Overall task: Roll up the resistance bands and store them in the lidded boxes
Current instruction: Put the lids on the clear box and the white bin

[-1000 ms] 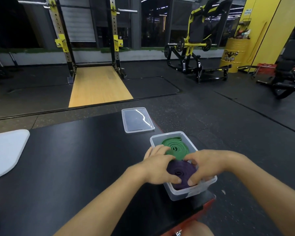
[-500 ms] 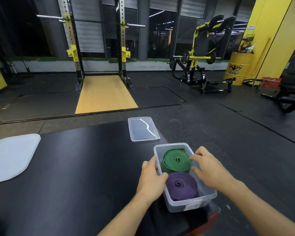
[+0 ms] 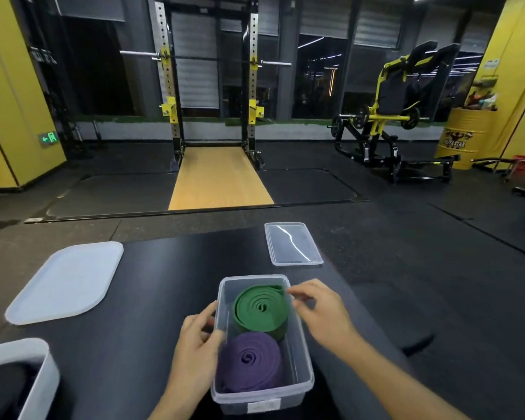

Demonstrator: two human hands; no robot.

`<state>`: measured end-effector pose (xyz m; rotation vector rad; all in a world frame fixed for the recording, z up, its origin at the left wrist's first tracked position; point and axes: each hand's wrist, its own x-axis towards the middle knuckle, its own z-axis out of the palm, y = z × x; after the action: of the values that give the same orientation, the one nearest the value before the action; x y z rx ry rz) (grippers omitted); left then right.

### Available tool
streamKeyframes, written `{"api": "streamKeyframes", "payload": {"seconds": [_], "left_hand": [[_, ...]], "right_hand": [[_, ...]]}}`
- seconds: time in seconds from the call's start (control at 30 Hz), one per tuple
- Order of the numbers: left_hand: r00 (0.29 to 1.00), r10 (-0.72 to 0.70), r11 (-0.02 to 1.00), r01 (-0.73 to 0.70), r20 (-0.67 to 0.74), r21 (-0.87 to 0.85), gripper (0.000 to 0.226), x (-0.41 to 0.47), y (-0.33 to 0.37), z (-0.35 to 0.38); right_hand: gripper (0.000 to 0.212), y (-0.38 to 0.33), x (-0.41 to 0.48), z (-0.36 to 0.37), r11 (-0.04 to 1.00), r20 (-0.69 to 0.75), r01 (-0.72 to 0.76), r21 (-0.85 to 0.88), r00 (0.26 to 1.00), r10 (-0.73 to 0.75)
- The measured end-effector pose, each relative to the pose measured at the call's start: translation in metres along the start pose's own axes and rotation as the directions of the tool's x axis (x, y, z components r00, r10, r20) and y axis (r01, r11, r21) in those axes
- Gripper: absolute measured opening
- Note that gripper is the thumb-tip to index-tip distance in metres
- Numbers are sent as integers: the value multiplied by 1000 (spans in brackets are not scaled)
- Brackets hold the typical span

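A clear plastic box (image 3: 300,353) stands on the black table in front of me. Inside it a rolled green band (image 3: 261,307) lies at the far end and a rolled purple band (image 3: 249,359) at the near end. My left hand (image 3: 196,341) grips the box's left wall, thumb at the rim beside the purple roll. My right hand (image 3: 319,307) reaches in from the right, its bent fingertips touching the green roll's right edge by the far right corner. The box's clear lid (image 3: 291,244) lies flat on the table beyond it.
A larger white lid (image 3: 64,283) lies at the left of the table. A second clear box (image 3: 40,377) with something dark inside stands at the lower left. The table's right edge runs close to the box. Gym racks and machines stand on the floor beyond.
Both hands have lifted off the purple roll. The left has gone to the box's left wall and the right to the green roll's far right edge. The camera has tilted up.
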<state>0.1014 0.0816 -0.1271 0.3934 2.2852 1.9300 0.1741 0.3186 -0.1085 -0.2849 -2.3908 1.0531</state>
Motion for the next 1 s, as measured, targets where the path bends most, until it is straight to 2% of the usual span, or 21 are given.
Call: {"api": "streamKeyframes", "payload": {"seconds": [0.07,0.13,0.23,0.37,0.47,0.57,0.63,0.77,0.83,0.9,1.0], "left_hand": [[997,-4,1000,4,-71,-2,57,1,-6,-18],[991,-11,1000,10,-130,-15,54,3,-11,-32],[980,-51,996,36,-194,-81,51,7,-15,-45],[983,-22,993,1,-181,-118,53,9,-22,-53],[990,1,996,-13,-143,-87,44,9,-27,-55],[991,13,997,-23,-134,-79,41,9,-28,-54],[991,29,996,-40,-131,-81,42,10,-28,-54],[991,37,995,-48,-132,-86,44,11,-33,-55],[990,42,994,-54,-132,-94,44,11,-34,-55],[991,48,994,-60,-128,-93,44,12,-36,-54],[991,46,995,-57,-126,-84,45,11,-36,-55]], "right_hand": [[33,-12,8,17,981,40,-85,175,996,80],[26,-13,19,33,962,103,-164,218,984,145],[27,7,43,54,990,144,-96,-102,983,110],[50,21,80,69,892,240,-7,-452,962,130],[56,28,103,78,803,284,40,-595,945,164],[66,42,116,81,729,340,42,-683,902,266],[63,47,118,80,711,325,23,-703,900,292],[42,37,105,74,607,195,63,-792,969,154],[31,36,99,71,625,156,29,-780,976,149],[25,33,93,67,658,122,-45,-752,971,206],[24,23,88,63,634,114,-63,-771,965,235]]}}
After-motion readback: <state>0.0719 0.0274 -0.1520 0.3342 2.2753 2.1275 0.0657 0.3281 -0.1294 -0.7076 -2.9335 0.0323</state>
